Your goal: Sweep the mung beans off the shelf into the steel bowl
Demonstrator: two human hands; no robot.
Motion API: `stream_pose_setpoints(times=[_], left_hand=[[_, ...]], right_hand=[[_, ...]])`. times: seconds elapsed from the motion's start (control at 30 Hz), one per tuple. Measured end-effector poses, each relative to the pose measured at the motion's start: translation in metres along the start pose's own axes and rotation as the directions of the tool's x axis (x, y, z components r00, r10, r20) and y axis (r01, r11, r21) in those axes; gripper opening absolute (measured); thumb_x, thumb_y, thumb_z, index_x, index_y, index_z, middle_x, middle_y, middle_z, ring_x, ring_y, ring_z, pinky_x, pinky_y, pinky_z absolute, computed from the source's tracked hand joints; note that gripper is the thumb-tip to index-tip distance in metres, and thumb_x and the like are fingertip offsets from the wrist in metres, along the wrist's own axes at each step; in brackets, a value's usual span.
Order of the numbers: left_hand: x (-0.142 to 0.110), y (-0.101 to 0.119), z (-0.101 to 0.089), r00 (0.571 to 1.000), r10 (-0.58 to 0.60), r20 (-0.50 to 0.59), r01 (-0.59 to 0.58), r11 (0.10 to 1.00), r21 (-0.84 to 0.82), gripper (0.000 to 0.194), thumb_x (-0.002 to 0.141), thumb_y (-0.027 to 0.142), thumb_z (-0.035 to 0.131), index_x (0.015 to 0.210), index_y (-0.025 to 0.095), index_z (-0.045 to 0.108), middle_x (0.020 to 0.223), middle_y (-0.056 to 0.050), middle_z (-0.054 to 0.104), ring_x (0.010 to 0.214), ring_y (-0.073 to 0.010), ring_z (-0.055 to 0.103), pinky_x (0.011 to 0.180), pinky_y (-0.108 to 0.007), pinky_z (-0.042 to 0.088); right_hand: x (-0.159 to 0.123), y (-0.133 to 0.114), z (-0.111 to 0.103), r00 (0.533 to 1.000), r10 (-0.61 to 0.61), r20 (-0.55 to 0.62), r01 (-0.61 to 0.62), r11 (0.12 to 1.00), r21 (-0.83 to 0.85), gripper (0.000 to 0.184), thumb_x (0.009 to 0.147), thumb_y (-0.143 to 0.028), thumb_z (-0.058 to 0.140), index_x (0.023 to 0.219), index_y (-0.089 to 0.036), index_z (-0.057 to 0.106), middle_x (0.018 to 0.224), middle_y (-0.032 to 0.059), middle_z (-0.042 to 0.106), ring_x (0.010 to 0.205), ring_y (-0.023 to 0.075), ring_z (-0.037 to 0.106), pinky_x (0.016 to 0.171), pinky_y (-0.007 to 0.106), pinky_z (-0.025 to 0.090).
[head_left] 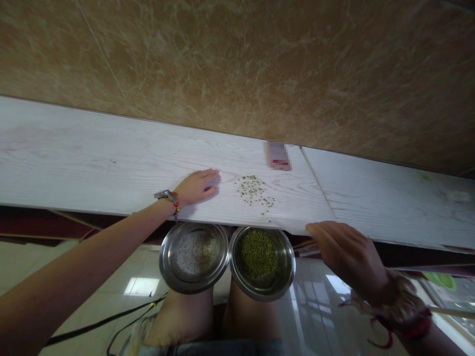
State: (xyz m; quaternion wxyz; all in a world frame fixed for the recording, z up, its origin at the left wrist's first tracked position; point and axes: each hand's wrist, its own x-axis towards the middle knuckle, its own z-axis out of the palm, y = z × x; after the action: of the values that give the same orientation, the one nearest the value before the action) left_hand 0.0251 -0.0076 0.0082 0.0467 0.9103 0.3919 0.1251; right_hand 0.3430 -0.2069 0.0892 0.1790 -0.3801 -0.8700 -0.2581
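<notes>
My left hand (196, 186) lies flat on the white wooden tabletop (92, 158), fingers stretched toward a scatter of green beans (255, 190) just to its right. My right hand (347, 254) rests at the table's near edge, fingers curled over the edge, with nothing visible in it. Below the edge, two steel bowls sit on my knees: the left bowl (194, 257) holds white rice, the right bowl (262, 262) holds green beans.
A small red and white card or packet (278, 155) lies at the back of the table by the brown marbled wall (237, 59). A seam (315, 178) divides the tabletop into two boards. Glossy floor tiles show below.
</notes>
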Motion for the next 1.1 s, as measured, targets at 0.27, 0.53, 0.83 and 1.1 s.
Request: stream_pose_setpoints(times=[0.27, 0.53, 0.83, 1.1], left_hand=[[0.0, -0.002, 0.002, 1.0, -0.002, -0.02, 0.001, 1.0, -0.028, 0.045, 0.086, 0.036, 0.039, 0.125, 0.019, 0.055, 0.138, -0.007, 0.054, 0.13, -0.0244, 0.045, 0.109, -0.042, 0.036], [0.0, -0.002, 0.001, 1.0, 0.006, 0.004, -0.006, 1.0, -0.018, 0.045, 0.088, 0.035, 0.038, 0.124, 0.015, 0.054, 0.139, -0.011, 0.052, 0.13, -0.0255, 0.045, 0.109, -0.041, 0.035], [0.0, 0.0, 0.001, 1.0, 0.0, -0.004, 0.0, 1.0, -0.012, 0.046, 0.088, 0.036, 0.036, 0.123, 0.014, 0.055, 0.139, -0.013, 0.051, 0.13, -0.0254, 0.045, 0.109, -0.042, 0.035], [0.0, -0.002, 0.001, 1.0, 0.013, -0.022, -0.014, 0.999, -0.035, 0.041, 0.087, 0.034, 0.039, 0.121, 0.02, 0.056, 0.137, -0.008, 0.054, 0.129, -0.0243, 0.046, 0.109, -0.042, 0.036]], right_hand=[[-0.005, -0.002, -0.006, 0.999, 0.03, 0.011, -0.03, 0.998, 0.06, 0.04, 0.081, 0.001, 0.044, 0.115, -0.016, 0.058, 0.081, 0.0054, 0.071, 0.073, 0.0184, 0.065, 0.065, 0.032, 0.055], [0.0, -0.004, -0.003, 1.0, 0.004, 0.016, -0.004, 0.999, 0.042, 0.029, 0.083, 0.001, 0.043, 0.101, -0.015, 0.059, 0.08, 0.0066, 0.07, 0.072, 0.0178, 0.064, 0.064, 0.031, 0.054], [0.006, -0.004, -0.007, 1.0, 0.011, 0.008, -0.012, 0.998, 0.054, 0.029, 0.084, 0.0, 0.043, 0.102, -0.016, 0.059, 0.078, 0.0049, 0.069, 0.07, 0.0167, 0.063, 0.062, 0.03, 0.053], [0.017, 0.0, 0.007, 0.998, -0.003, 0.056, 0.002, 1.0, 0.018, 0.026, 0.088, -0.004, 0.04, 0.088, -0.017, 0.062, 0.068, 0.0034, 0.065, 0.06, 0.0147, 0.057, 0.056, 0.029, 0.047]])
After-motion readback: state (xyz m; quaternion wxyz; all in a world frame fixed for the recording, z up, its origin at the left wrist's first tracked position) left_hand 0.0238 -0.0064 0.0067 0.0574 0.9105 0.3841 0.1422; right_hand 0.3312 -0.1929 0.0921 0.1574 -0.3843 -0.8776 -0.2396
